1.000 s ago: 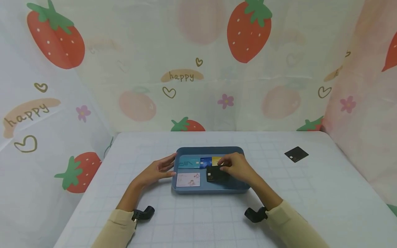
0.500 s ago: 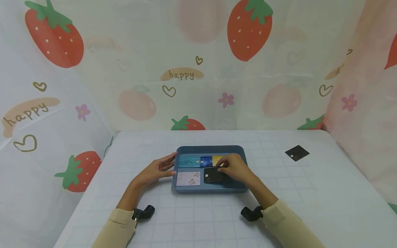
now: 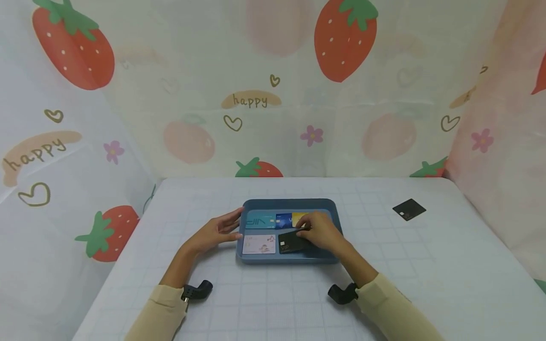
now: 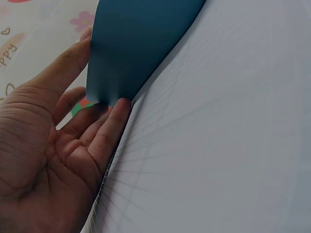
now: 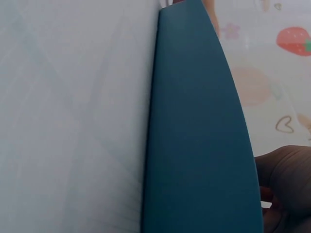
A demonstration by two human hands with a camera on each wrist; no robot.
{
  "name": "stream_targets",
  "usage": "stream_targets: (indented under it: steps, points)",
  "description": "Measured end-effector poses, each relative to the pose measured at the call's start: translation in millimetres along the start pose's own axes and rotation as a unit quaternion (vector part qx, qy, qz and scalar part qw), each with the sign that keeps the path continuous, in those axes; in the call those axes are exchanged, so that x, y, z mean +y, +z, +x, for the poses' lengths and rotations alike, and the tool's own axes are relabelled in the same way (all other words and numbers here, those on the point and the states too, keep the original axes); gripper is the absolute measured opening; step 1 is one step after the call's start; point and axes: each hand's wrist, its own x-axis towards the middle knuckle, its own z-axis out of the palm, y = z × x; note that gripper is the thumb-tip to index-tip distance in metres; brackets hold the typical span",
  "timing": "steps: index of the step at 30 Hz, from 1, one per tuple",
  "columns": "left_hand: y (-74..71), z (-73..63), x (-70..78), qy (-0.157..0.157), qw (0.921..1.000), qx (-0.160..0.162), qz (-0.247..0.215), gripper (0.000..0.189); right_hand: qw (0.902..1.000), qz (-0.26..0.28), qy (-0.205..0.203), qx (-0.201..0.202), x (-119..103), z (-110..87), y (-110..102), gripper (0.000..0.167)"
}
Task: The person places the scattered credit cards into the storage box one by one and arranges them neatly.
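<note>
A blue-grey tray [image 3: 290, 204] lies on the table with bank-style cards in it. My right hand [image 3: 323, 232] is over its right half and pinches a black VIP card [image 3: 287, 242] between thumb and fingers, low over the tray floor. Beside that card, to the left, is a pale pink card [image 3: 259, 244]. A teal card [image 3: 259, 221], a blue card [image 3: 283, 220] and a partly hidden yellow card [image 3: 300, 218] line the back row. My left hand [image 3: 211, 235] touches the tray's left side with spread, relaxed fingers. The tray wall [image 5: 199, 126] hides the held card in the right wrist view.
Another black card [image 3: 409, 209] lies on the table at the far right. The white gridded tablecloth [image 3: 264, 303] extends around the tray. Strawberry-print cloth walls [image 3: 341, 109] stand behind and at both sides.
My right hand has moved slightly left and toward me with the black card, bringing it close beside the pale pink card. My left hand stays at the tray's side.
</note>
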Motion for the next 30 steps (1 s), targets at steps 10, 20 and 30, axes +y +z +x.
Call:
stream_targets:
  steps: [10, 20, 30]
  points:
    - [-0.3, -1.1, 3.1, -0.004, 1.0000, 0.006, 0.001, 0.088, 0.9996, -0.016, -0.013, 0.018, -2.9, 1.2, 6.3, 0.013]
    - [1.2, -1.4, 1.6, -0.009, 1.0000, 0.004, -0.001, 0.087, 0.9992, -0.033, -0.011, 0.017, -2.0, -1.5, 9.9, 0.015]
    - [1.3, -1.2, 2.4, -0.002, 1.0000, 0.002, -0.002, 0.088, 0.9990, -0.040, 0.022, -0.002, -7.4, -3.6, 7.3, 0.018]
